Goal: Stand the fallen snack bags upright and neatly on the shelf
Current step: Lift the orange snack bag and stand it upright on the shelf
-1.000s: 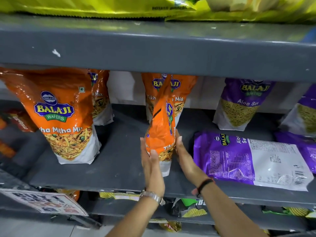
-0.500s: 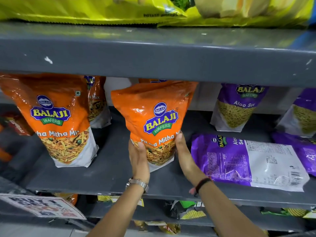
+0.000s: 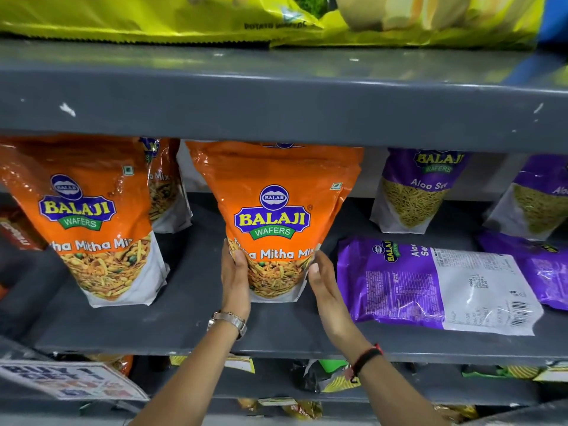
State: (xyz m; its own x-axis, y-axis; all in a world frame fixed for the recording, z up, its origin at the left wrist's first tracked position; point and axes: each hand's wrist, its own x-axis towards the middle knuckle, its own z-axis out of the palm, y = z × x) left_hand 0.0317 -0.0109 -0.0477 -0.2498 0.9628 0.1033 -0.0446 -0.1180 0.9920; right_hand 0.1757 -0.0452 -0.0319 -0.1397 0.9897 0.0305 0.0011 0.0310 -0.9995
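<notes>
An orange Tikha Mitha Mix bag (image 3: 273,210) stands upright in the middle of the grey shelf (image 3: 276,339), front label facing me. My left hand (image 3: 235,281) presses its lower left side and my right hand (image 3: 322,281) its lower right side, holding it between them. A second orange bag (image 3: 89,222) stands upright to the left, with a third orange bag (image 3: 164,192) behind it. To the right, a purple Aloo Sev bag (image 3: 430,284) lies flat on its front. Another purple bag (image 3: 534,265) lies flat at the far right.
Two purple Aloo Sev bags (image 3: 418,192) (image 3: 541,204) stand upright at the back right. The upper shelf edge (image 3: 276,103) hangs just over the bag tops, with yellow bags (image 3: 153,16) on it. A promo sign (image 3: 67,379) and more packets sit below.
The orange bag between my hands has turned from edge-on to face front and has settled upright on the shelf. Both hands stay on its lower sides.
</notes>
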